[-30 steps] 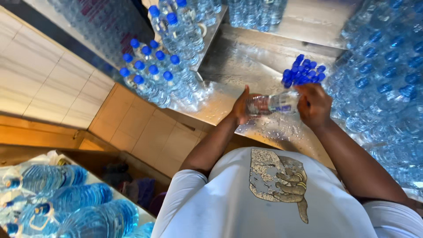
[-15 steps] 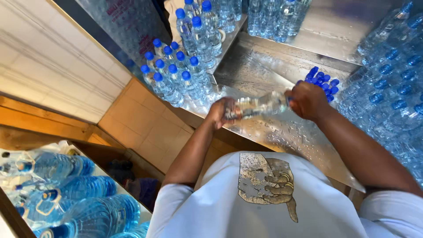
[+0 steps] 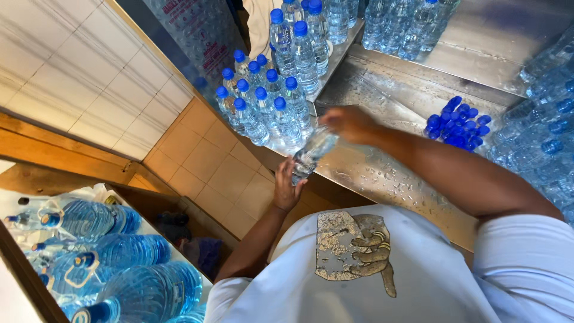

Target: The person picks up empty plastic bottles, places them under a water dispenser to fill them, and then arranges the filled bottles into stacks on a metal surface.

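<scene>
Bottle (image 3: 315,151) shifted left, tilted, clear, between both hands

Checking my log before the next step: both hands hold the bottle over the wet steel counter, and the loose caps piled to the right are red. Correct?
Not quite. The loose caps are blue, not red; the head view shows it. The rest stands: the left hand and right hand both hold the bottle over the wet steel counter.
</scene>
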